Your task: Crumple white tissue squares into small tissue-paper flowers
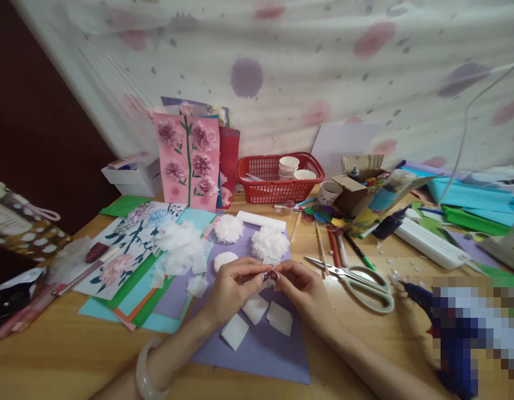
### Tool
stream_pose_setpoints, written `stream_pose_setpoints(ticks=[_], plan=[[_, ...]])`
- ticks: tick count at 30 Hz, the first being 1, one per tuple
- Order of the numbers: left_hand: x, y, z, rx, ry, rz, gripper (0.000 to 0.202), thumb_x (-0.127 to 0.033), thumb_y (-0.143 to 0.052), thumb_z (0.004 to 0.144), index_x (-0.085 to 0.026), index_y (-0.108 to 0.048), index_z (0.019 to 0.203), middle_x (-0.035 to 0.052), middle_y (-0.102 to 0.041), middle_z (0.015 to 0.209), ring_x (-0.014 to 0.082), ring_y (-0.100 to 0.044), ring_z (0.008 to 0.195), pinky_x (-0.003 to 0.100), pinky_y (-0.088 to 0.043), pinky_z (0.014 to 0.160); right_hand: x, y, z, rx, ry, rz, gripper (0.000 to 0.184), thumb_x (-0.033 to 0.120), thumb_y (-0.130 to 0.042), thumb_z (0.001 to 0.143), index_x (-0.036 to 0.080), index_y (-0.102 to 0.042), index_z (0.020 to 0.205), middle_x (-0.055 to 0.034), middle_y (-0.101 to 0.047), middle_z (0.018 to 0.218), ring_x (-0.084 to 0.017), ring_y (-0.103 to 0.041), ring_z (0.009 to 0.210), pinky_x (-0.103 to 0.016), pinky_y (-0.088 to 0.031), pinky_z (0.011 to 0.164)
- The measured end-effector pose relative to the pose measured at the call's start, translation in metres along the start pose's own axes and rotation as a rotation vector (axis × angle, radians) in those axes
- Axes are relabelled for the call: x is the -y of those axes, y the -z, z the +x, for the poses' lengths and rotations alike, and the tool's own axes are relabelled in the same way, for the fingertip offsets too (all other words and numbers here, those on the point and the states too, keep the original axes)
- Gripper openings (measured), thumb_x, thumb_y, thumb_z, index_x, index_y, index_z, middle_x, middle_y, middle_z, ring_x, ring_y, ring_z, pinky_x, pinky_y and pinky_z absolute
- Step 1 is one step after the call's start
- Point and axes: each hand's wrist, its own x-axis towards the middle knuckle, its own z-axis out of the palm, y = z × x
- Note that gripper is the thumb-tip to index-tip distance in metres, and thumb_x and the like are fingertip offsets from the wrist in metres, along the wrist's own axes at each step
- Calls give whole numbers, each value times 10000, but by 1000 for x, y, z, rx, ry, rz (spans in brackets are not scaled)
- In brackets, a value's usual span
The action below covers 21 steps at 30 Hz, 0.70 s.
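Note:
My left hand [234, 286] and my right hand [302, 286] meet over a purple paper sheet [261, 361], thumbs and fingertips pinched together. Between them is a small piece of white tissue paper [268, 284], mostly hidden by the fingers. Just below lie loose white tissue squares: one on the left [235, 332], one in the middle [255, 309] and one on the right [280, 318]. Beyond my fingers sit two fluffy white paper pompoms, the left one [228, 229] and the right one [269, 243]. A flat white disc [225, 260] lies beside my left hand.
Scissors [367, 283] lie right of my hands, with a blue glue gun [452, 339] farther right, partly pixelated. Crumpled white tissue [180, 247] covers coloured sheets at left. Behind stand a red basket [261, 189] holding paper cups and a pink flower picture [188, 161].

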Motion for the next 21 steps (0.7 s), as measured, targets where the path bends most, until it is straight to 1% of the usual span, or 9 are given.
stream_pose_setpoints(ticks=[4,8,11,16,21], plan=[[-2,0,-1,9,-26,12,241,-135,-577,772,-174,-762,923,88,-706,904,178,-658,863,284,-550,764,-2,1,1,-29,-14,-23,320,470,-725,697,161,-652,739,-2,-588,613,-117,-503,544,-243,-437,542],[-4,0,-1,7,-38,28,265,-116,-569,753,-174,-762,926,89,-711,915,180,-663,869,279,-555,750,-3,1,1,-23,6,-18,309,467,-707,719,164,-648,729,10,-564,592,-114,-496,533,-237,-436,534],[-4,0,0,5,-21,23,248,-124,-574,760,-175,-763,912,85,-729,921,181,-674,878,285,-559,775,-1,1,1,-15,17,-10,289,446,-705,730,164,-643,721,20,-544,575,-107,-487,528,-229,-423,534],[-4,0,1,-54,20,69,166,-162,-620,765,-172,-765,845,74,-758,882,193,-695,845,314,-569,792,4,1,-1,-4,-7,-5,301,455,-716,714,162,-648,716,18,-548,568,-109,-484,531,-230,-415,530],[-3,0,1,-63,-13,107,161,-168,-633,761,-166,-761,857,80,-754,887,193,-697,843,299,-571,780,4,1,-2,8,-16,-12,278,436,-689,741,160,-657,757,14,-555,577,-114,-488,539,-237,-406,540]])
